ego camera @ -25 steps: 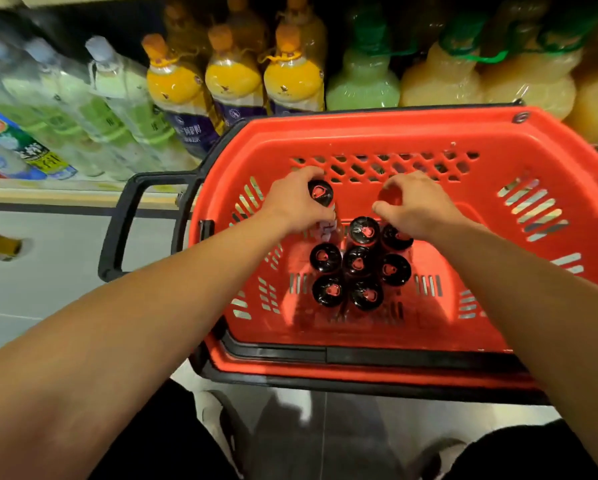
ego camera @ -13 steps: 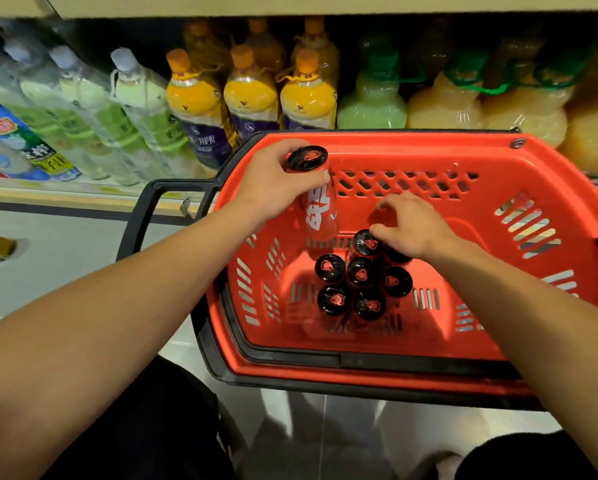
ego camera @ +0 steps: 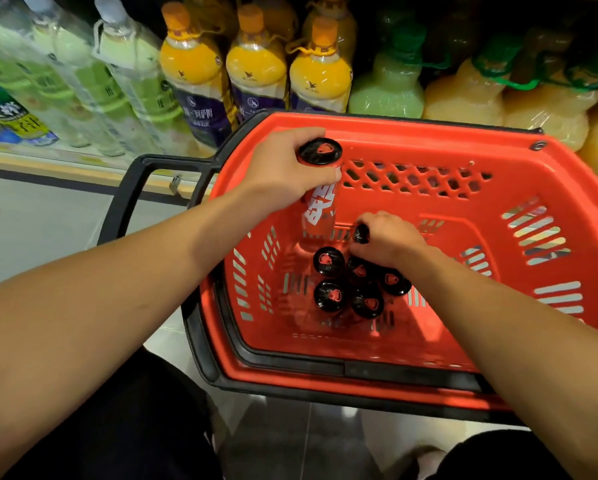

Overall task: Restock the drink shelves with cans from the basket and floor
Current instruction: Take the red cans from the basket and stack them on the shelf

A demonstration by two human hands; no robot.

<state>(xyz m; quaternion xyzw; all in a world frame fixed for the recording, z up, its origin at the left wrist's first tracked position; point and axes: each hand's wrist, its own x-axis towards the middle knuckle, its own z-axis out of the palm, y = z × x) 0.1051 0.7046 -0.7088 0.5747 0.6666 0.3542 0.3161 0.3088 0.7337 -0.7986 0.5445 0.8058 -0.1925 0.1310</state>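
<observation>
Head view shows the left hand (ego camera: 283, 171) wrapped around a red can (ego camera: 320, 188) near its black top, lifted upright above the floor of the red basket (ego camera: 429, 140). Below and to the right of that grasp, the right hand (ego camera: 387, 239) curls its fingers around the top of another can (ego camera: 361, 233) at the back of the cluster. Just beneath the right hand, 5 more cans (ego camera: 329, 295) stand upright and packed together on the basket floor. Beyond the left hand's grip, bottles with orange caps (ego camera: 256, 67) line the shelf, with pale green bottles (ego camera: 131, 74) to their left.
</observation>
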